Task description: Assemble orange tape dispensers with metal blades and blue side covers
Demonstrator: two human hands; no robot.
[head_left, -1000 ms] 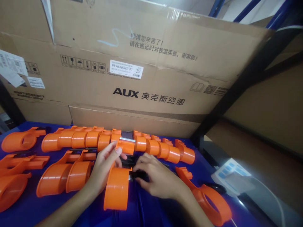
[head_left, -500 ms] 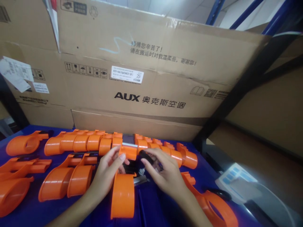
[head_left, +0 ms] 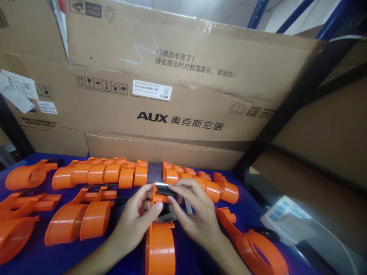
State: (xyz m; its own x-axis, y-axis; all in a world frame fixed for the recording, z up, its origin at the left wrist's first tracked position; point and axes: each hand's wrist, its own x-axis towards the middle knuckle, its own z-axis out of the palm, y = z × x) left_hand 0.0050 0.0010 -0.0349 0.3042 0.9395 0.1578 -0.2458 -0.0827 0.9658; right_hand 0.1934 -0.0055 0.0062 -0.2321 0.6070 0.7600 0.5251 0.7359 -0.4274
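Observation:
My left hand [head_left: 137, 214] grips the upper part of an orange tape dispenser [head_left: 160, 250], thumb in front and fingers behind. A toothed metal blade shows at the dispenser's top edge. Between the thumb and fingers of my right hand [head_left: 197, 210] is a black piece [head_left: 166, 190], which lies against the dispenser's top beside the blade. The dispenser's wide round part hangs below my hands. Dark and grey metal parts show behind and between my hands, partly hidden.
More orange dispensers [head_left: 96, 173] line the back of the blue surface [head_left: 120, 254], with others at left and right. Behind stands a large cardboard box [head_left: 183, 105]. A plastic bag [head_left: 312, 236] lies at the right, near a black rack post [head_left: 286, 110].
The black piece has moved left, from beside the dispenser onto its top edge. The dispenser has turned and shifted slightly right, and my hands are closer together.

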